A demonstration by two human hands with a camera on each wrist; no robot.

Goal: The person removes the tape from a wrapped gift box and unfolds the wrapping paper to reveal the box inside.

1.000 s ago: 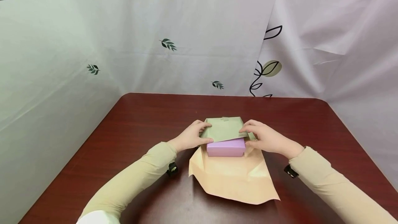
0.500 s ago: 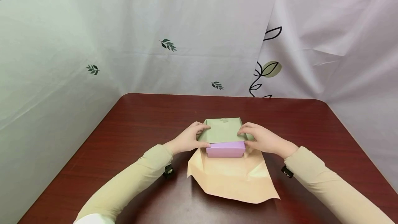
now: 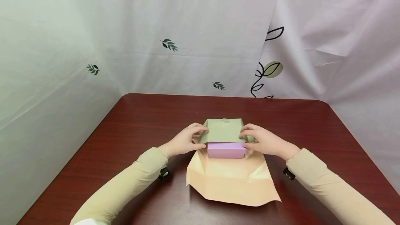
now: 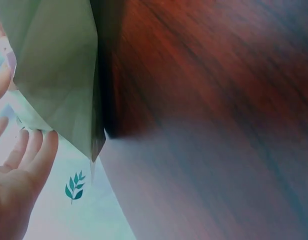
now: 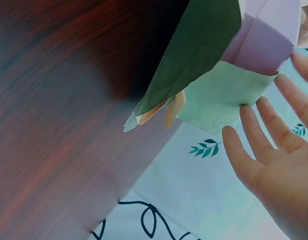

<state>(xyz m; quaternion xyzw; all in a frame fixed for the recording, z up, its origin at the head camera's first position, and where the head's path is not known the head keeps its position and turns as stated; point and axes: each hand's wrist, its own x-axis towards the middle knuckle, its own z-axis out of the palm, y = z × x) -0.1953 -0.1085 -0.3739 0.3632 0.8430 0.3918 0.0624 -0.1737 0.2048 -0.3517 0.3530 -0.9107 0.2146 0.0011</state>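
A purple box [image 3: 226, 151] sits on a sheet of wrapping paper [image 3: 234, 181], peach on its inner face and green on the outer. The paper's far part, a green flap [image 3: 225, 131], is folded over the box top, leaving the front side bare. My left hand [image 3: 185, 140] is at the left edge, its fingertips [image 4: 50, 137] against the paper and thumb apart from the box. At the right edge, my right hand [image 3: 265, 141] touches the flap with loosely extended fingers [image 5: 249, 120]; its thumb is by the box's front corner.
A small piece of tape [image 3: 225, 121] shows near the flap's far edge. The dark red wooden table [image 3: 156, 114] ends at a pale hanging cloth [image 3: 187, 68] with leaf prints. Near me, the peach part of the paper spreads over the table.
The green flap has come down flatter over the box top. My left hand has drawn back slightly to the left, its thumb coming off the flap. My right hand has shifted little.
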